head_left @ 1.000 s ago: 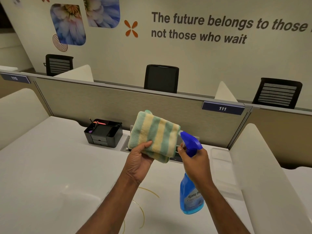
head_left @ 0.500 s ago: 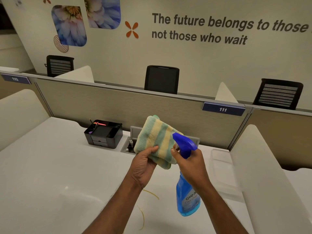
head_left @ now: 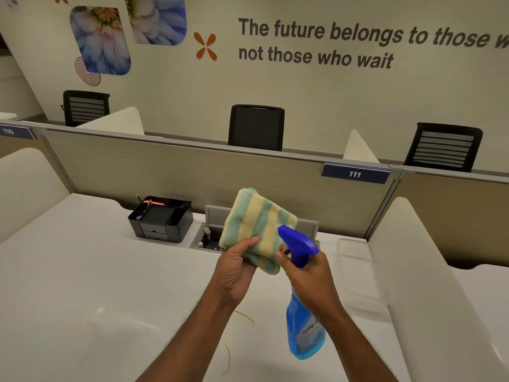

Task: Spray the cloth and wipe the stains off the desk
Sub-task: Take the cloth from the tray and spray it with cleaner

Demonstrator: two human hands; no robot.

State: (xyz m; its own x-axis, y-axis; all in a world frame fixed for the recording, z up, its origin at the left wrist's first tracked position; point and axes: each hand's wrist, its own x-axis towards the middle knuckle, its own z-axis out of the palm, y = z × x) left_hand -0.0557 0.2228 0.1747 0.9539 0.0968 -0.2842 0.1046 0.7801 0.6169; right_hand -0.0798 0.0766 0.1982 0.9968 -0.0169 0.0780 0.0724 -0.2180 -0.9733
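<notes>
Black organizer (head_left: 161, 220) and open cable box (head_left: 205, 238) behind raised cloth (head_left: 256, 224).

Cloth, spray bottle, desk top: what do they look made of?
Cloth: soft fuzzy fabric, likely microfiber; plush pile, green and yellow stripes.
Spray bottle: clear blue-looking plastic, liquid inside; opaque blue plastic trigger head.
Desk top: smooth white laminate, probably; faint sheen.
</notes>
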